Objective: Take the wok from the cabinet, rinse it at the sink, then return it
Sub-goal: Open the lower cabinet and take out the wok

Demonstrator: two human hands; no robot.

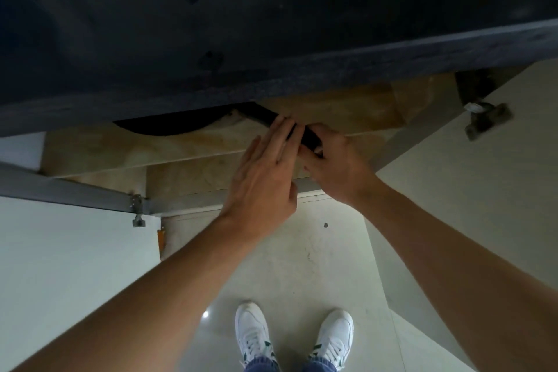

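Observation:
The black wok [169, 124] lies in the open cabinet under the dark countertop, on a beige shelf [126, 148]. Only an arc of its bowl shows below the counter edge. Its black handle [262, 115] sticks out to the right toward me. My right hand [335, 163] grips the end of that handle. My left hand [265, 172] lies beside it with straight fingers, their tips touching the handle from the left.
The dark countertop [271, 24] overhangs the cabinet and fills the top of the view. Both cabinet doors stand open: the left door [60, 251] and the right door [471, 178] with its hinge [486, 121]. My white sneakers [294, 338] stand on the pale tiled floor.

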